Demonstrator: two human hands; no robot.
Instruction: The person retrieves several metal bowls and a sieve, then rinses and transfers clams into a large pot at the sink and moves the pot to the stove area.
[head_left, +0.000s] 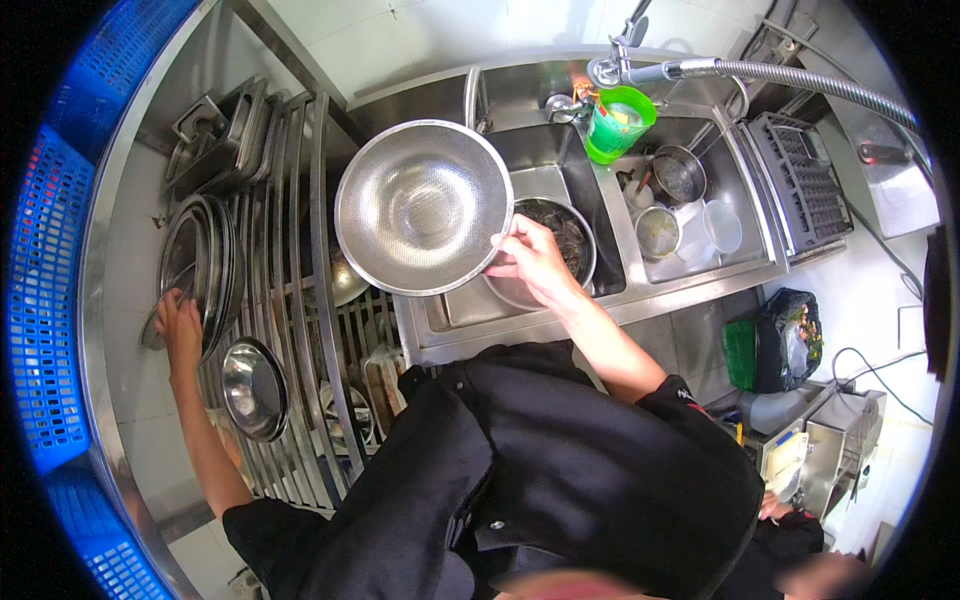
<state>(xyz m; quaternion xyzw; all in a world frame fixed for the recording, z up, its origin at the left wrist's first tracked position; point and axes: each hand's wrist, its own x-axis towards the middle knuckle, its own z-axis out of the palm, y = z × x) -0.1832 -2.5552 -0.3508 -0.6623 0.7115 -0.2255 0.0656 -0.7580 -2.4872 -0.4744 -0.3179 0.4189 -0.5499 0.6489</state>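
In my right hand (531, 259) is a perforated metal colander (427, 206), gripped by its rim with the thumb on top. It is held over the left sink basin, partly covering a large metal pot (517, 291) with dark contents. My left hand (180, 330) reaches to the slatted rack on the left, at the edge of a stack of round metal trays or lids (199, 251). Its fingers touch a round metal piece (152, 331) there; whether they grip it is unclear. A shiny metal bowl (255, 388) rests on the slats near that hand.
A green bucket (619, 124) stands on the sink divider beneath a spray hose (802, 79). Pots and plastic containers fill the right basin (750, 225). Rectangular metal pans (225, 142) stand on the rack (322, 225). Blue crates (49, 300) line the left. Another person's hand (772, 506) shows lower right.
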